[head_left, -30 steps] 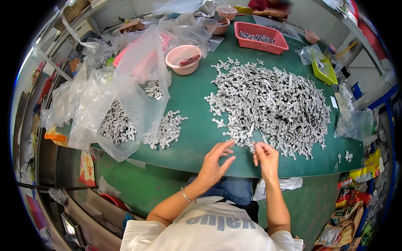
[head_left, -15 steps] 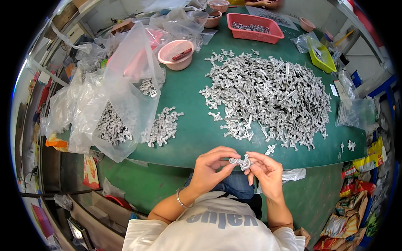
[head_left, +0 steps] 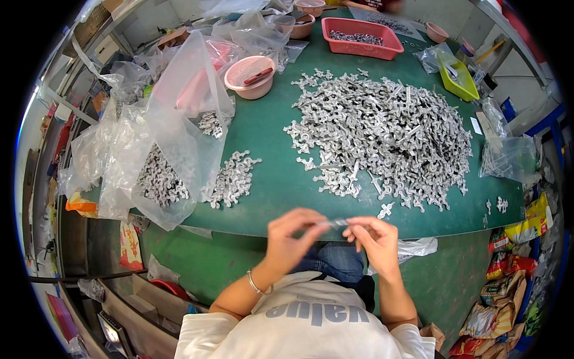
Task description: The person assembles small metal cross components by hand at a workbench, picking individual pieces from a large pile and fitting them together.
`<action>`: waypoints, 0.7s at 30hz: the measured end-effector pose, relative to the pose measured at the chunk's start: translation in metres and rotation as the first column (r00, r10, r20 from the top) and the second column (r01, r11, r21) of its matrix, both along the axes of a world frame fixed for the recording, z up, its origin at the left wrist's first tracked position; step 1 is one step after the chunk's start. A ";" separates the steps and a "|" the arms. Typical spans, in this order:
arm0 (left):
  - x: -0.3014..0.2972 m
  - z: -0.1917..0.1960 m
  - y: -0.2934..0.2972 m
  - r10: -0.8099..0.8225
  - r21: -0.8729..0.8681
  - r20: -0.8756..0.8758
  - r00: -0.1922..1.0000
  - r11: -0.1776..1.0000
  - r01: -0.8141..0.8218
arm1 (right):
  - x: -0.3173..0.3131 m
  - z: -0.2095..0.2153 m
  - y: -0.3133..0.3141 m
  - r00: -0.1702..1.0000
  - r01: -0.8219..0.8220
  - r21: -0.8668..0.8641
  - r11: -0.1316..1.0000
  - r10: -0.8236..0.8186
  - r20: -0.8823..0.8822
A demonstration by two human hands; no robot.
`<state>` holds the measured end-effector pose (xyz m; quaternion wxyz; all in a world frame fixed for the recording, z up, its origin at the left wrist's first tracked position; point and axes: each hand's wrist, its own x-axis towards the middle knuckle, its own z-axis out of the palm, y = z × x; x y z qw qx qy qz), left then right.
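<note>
Between my two hands, just off the table's near edge, is a small silver metal part (head_left: 336, 223), blurred and seen nearly edge-on. The fingertips of my left hand (head_left: 288, 238) pinch its left end; this hand is smeared by motion. At the other end, the thumb and forefinger of my right hand (head_left: 378, 240) close on the part. Beyond my hands lies a large heap of similar silver metal parts (head_left: 382, 143) on the green table (head_left: 263, 134). One loose cross-shaped part (head_left: 385, 210) rests just past my right hand. A smaller pile of parts (head_left: 232, 179) sits to the left.
Clear plastic bags (head_left: 179, 119) cover the table's left side, some over more parts. A pink bowl (head_left: 251, 90) holds a red-handled tool. Farther back stand a red tray (head_left: 362, 51) of metal pieces and a yellow-green tray (head_left: 460, 87). Another person's arm (head_left: 365, 5) shows at the far edge.
The metal part has turned from showing its curved face to nearly edge-on. My left hand has shifted slightly left and blurs; my right hand has moved a little left.
</note>
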<state>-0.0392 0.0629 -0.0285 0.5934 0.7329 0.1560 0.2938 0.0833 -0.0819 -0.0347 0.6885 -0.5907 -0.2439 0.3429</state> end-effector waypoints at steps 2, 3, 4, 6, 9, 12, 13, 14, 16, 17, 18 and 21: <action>0.000 -0.019 0.026 0.301 0.320 0.019 0.953 0.901 -0.291 | 0.016 -0.019 0.004 0.996 0.051 -0.207 0.977 -0.036 0.079; -0.002 -0.029 0.043 0.435 0.410 0.064 0.898 0.809 -0.421 | 0.025 -0.031 0.005 0.976 0.141 -0.234 0.962 -0.096 0.195; -0.009 -0.038 0.060 0.537 0.469 0.024 0.843 0.739 -0.484 | 0.035 -0.041 0.006 0.926 0.227 -0.293 0.929 -0.113 0.360; -0.025 -0.059 0.084 0.634 0.530 -0.007 0.773 0.658 -0.535 | 0.045 -0.052 0.013 0.850 0.317 -0.331 0.889 -0.112 0.514; -0.039 -0.080 0.092 0.793 0.790 -0.123 0.596 0.442 -0.424 | 0.047 -0.059 0.026 0.530 0.447 -0.263 0.855 -0.017 0.848; -0.036 -0.084 0.075 0.782 0.772 -0.145 0.606 0.473 -0.425 | 0.044 -0.073 0.038 0.413 0.467 -0.316 0.826 0.112 0.904; -0.033 -0.081 0.071 0.781 0.772 -0.147 0.607 0.474 -0.424 | 0.045 -0.077 0.036 0.414 0.467 -0.317 0.825 0.113 0.903; -0.029 -0.077 0.067 0.725 0.707 -0.178 0.666 0.565 -0.426 | 0.047 -0.079 0.033 0.433 0.459 -0.320 0.829 0.106 0.895; -0.022 -0.068 0.055 0.624 0.651 -0.178 0.761 0.654 -0.384 | 0.048 -0.078 0.028 0.392 0.462 -0.228 0.857 0.033 0.919; -0.017 -0.063 0.047 0.625 0.650 -0.178 0.760 0.655 -0.386 | 0.046 -0.071 0.025 0.392 0.460 -0.230 0.857 0.036 0.919; -0.013 -0.058 0.038 0.485 0.534 -0.171 0.858 0.777 -0.333 | 0.042 -0.060 0.022 0.592 0.419 -0.281 0.863 -0.025 0.806; 0.009 -0.039 0.005 0.173 0.322 -0.136 0.975 0.939 -0.122 | 0.034 -0.059 0.016 0.780 0.375 -0.211 0.903 -0.184 0.599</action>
